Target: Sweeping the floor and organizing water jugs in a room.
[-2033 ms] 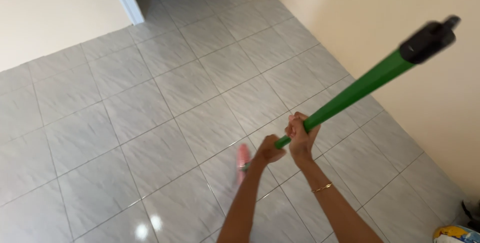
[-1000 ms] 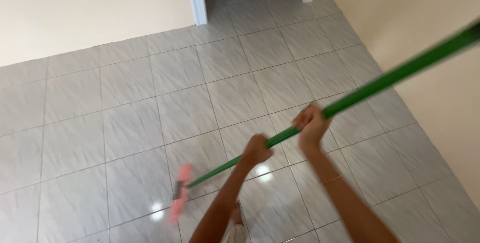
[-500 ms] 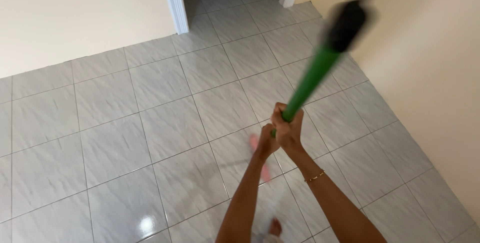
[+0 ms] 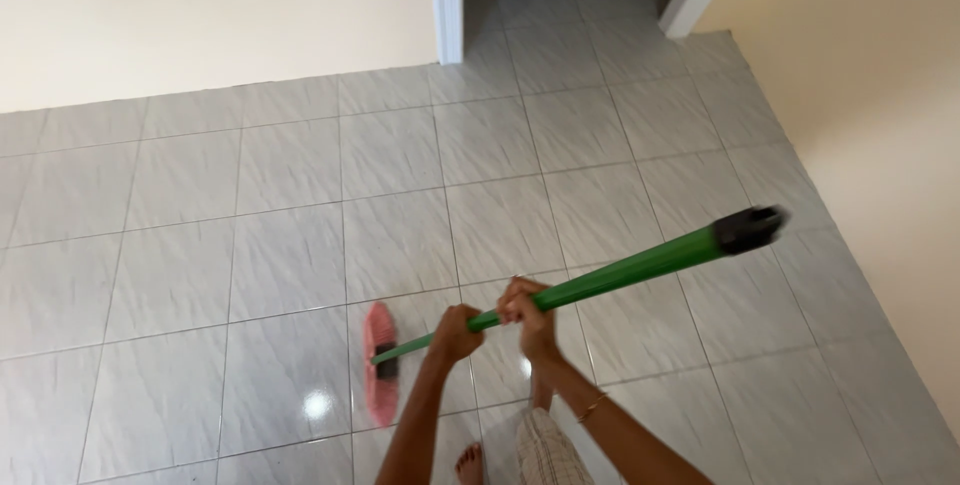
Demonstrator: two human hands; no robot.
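The person holds a broom by its green handle (image 4: 610, 275), both hands closed around it close together near the middle. The left hand (image 4: 455, 330) grips lower, toward the pink brush head (image 4: 380, 363), which rests on the grey tiled floor (image 4: 200, 245) just ahead of a bare foot (image 4: 468, 463); the right hand (image 4: 528, 307) wraps the handle just above it. The black cap (image 4: 748, 229) at the top end points toward the cream wall (image 4: 880, 95). The handle looks stiff, smooth and light, the bristles soft, so a firm two-handed hold on the pole seems the best place to take it
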